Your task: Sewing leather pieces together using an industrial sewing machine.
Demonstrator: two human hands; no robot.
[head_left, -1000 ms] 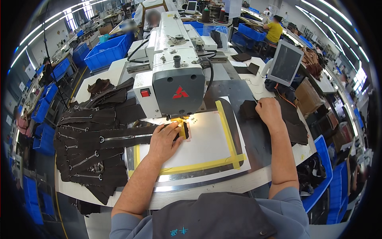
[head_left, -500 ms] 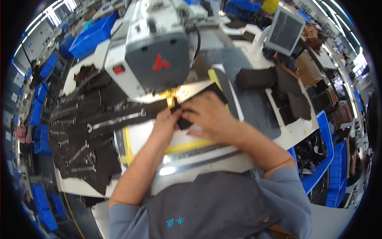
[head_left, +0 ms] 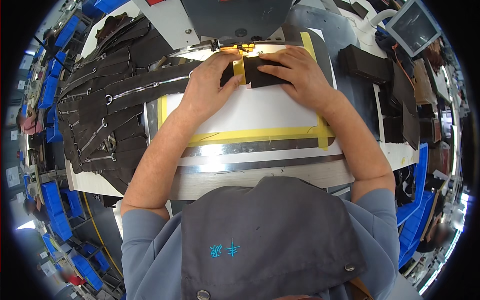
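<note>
My left hand [head_left: 210, 85] rests on the end of a dark fabric strip with a metal zipper [head_left: 145, 88], its thumb apart from its fingers, beside the yellow guide [head_left: 239, 72] under the sewing head [head_left: 235, 15]. My right hand [head_left: 297, 77] has its fingers spread on a black rectangular piece [head_left: 264, 75], pressing it at the guide's right. Both pieces lie over a white sheet [head_left: 250, 110] edged with yellow tape. The needle area is lit, and its fine detail is too small to make out.
More zippered dark pieces [head_left: 95, 130] cover the table's left. Dark stacked pieces [head_left: 362, 65] lie at the right, below a screen on an arm [head_left: 412, 25]. Blue bins [head_left: 55, 205] line the left aisle; another blue bin [head_left: 415, 210] stands at lower right.
My right hand has moved left from the stack at the right to the guide, bringing a black piece. My left hand stays near the guide. The view has tipped downward.
</note>
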